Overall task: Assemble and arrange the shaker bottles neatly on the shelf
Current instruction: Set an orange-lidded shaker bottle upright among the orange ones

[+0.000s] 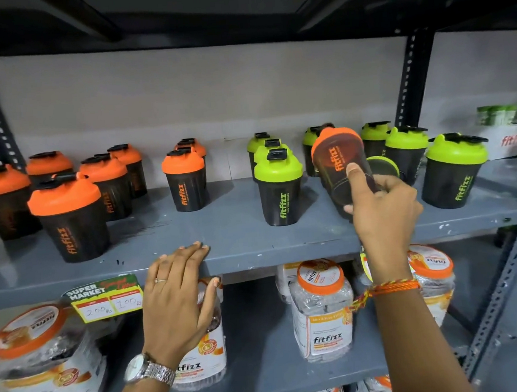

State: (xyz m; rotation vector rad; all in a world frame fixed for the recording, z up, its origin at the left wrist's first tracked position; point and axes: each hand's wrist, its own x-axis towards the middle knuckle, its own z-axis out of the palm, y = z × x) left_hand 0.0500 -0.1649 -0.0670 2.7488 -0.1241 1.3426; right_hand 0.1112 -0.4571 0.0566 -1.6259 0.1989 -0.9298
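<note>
Black shaker bottles stand on a grey shelf (239, 240). Several with orange lids (67, 217) cluster at the left, and one more orange-lidded bottle (186, 180) stands nearer the middle. Several with green lids (278, 188) fill the right half. My right hand (382, 207) grips an orange-lidded shaker bottle (338, 158), tilted and lifted above the shelf among the green ones. A green-rimmed piece (383, 167) lies just behind that hand. My left hand (178, 298) rests flat on the shelf's front edge, fingers spread, holding nothing.
Clear jars with orange lids (321, 302) fill the lower shelf. A yellow and green price tag (104, 297) hangs on the shelf edge. Perforated black uprights (411, 72) frame the bay. A white box with green items (509, 132) sits far right.
</note>
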